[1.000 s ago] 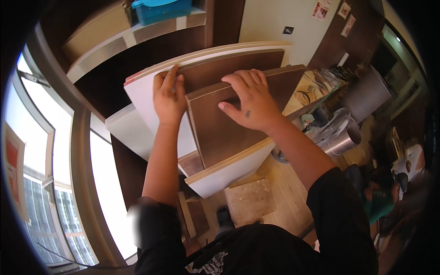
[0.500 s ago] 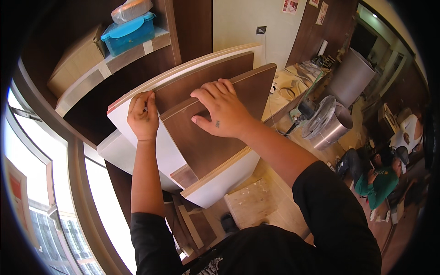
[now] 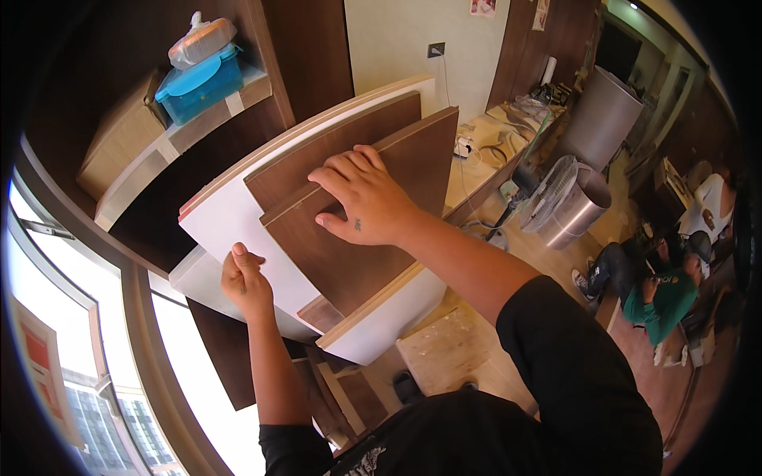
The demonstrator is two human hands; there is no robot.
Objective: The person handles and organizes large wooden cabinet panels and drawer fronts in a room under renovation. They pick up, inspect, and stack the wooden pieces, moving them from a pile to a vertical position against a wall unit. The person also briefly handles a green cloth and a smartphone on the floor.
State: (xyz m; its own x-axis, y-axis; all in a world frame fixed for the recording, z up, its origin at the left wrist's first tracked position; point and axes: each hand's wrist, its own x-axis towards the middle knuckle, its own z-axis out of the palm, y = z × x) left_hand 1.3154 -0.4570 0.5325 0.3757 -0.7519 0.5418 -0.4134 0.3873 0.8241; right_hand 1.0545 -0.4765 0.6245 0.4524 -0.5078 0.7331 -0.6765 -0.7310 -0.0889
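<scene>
Several boards lean together in front of me. My right hand (image 3: 361, 198) grips the top edge of the front brown panel (image 3: 333, 266), with the fingers over the edge and the thumb on the near face. Behind it stands a second brown panel (image 3: 290, 163), then a white board (image 3: 222, 218) with a pale edge. My left hand (image 3: 246, 282) is closed beside the white board's lower left edge, thumb raised and fingers curled. Whether it touches that edge or holds anything is hidden. Another white-faced board (image 3: 389, 317) stands nearest to me, below the brown panels.
A shelf at upper left holds a blue lidded container (image 3: 202, 87), a bagged item (image 3: 200, 44) and a cardboard box (image 3: 119, 143). Windows line the left. At right are a cluttered workbench (image 3: 484, 163), a fan (image 3: 548, 202), metal cylinders (image 3: 602, 119) and a seated person in green (image 3: 659, 305).
My left hand has left the upper corner of the brown panel and dropped lower, beside the white board. My right hand keeps its grip. The view has shifted slightly.
</scene>
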